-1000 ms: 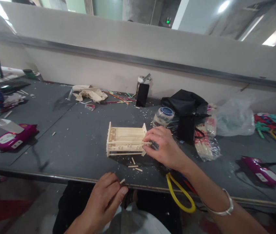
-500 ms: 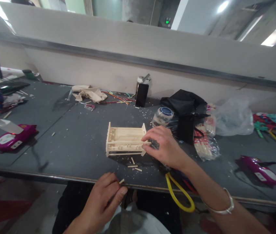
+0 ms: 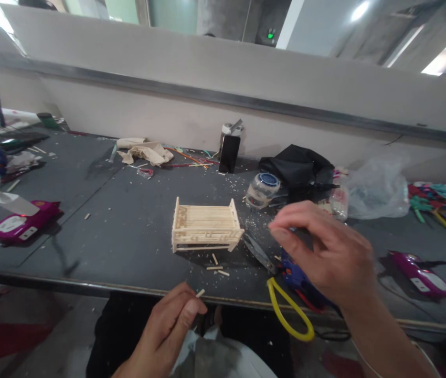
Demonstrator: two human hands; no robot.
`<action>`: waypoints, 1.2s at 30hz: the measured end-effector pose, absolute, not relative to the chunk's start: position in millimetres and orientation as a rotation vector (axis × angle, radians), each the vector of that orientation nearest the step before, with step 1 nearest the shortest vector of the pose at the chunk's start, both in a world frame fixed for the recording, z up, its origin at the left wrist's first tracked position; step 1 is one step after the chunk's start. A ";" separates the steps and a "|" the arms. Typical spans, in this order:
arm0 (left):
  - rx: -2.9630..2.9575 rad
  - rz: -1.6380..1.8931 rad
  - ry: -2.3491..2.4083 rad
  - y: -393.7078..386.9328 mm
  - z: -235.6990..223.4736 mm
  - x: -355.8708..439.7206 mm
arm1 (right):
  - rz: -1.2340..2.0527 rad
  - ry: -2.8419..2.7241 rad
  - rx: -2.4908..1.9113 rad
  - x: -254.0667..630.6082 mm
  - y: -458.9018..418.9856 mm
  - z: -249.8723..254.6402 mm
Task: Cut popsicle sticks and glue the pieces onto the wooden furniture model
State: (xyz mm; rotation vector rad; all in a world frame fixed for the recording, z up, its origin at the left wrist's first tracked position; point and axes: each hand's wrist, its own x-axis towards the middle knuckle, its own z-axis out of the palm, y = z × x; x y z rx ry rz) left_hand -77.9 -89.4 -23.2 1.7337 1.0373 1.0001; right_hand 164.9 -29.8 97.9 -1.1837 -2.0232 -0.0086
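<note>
One wooden stick model [image 3: 206, 226], apart from raised right hand [image 3: 321, 252].

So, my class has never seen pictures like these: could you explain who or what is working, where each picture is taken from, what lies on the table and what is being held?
There is no robot here: a person works with two bare hands. All three pictures come from one camera on the person's head, looking forward and down.

On the dark table stands a small rack of pale sticks, with short stick pieces in front. Beyond are a clear jar with a blue lid, a black bag and an upright phone.

The left hand pinches a short pale stick. The right hand is raised, fingers bent; whether it holds anything is unclear.
</note>
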 end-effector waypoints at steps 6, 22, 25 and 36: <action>1.518 0.940 0.883 -97.1 -1.3 -61.8 | 0.609 -2.011 -1.166 141.3 -87.3 49.2; 1.285 0.969 1.328 -79.2 -4.9 -77.3 | 0.975 -1.336 -1.460 149.2 -93.3 7.6; 1.257 0.993 1.359 -79.0 -8.4 -70.0 | 0.954 -1.253 -1.363 144.3 -90.3 10.0; 0.874 1.090 1.020 -81.6 2.6 -27.0 | 1.059 -1.111 -1.381 129.9 -99.2 12.4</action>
